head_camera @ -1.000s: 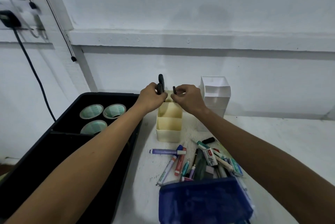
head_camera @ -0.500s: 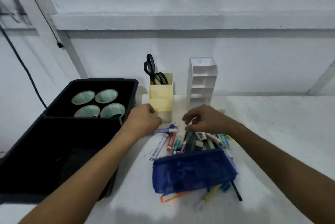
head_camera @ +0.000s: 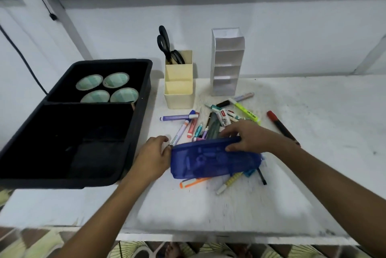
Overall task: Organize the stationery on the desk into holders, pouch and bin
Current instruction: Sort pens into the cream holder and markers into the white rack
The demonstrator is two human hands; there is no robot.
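A blue mesh pouch [head_camera: 211, 158] lies on the white desk with pens and markers around and under it. My left hand [head_camera: 153, 154] pinches the pouch's left end. My right hand [head_camera: 247, 136] grips its upper edge near the right end. Behind the pouch lies a pile of markers, pens and erasers [head_camera: 215, 120]. A yellow holder [head_camera: 179, 87] stands at the back with black scissors [head_camera: 168, 48] in its rear slot. A white tiered holder [head_camera: 226, 62] stands to its right. A black bin [head_camera: 79, 119] sits at the left.
Several tape rolls [head_camera: 107, 89] lie in the bin's far compartment. A red-capped black marker [head_camera: 281, 127] lies alone to the right of the pile. An orange pen [head_camera: 193, 182] and a yellow-patterned pen [head_camera: 228, 182] poke out below the pouch. The desk's front edge [head_camera: 208, 234] is near.
Both hands have left the scissors in the yellow holder, come down to the desk and taken hold of the blue pouch. The view has tilted down.
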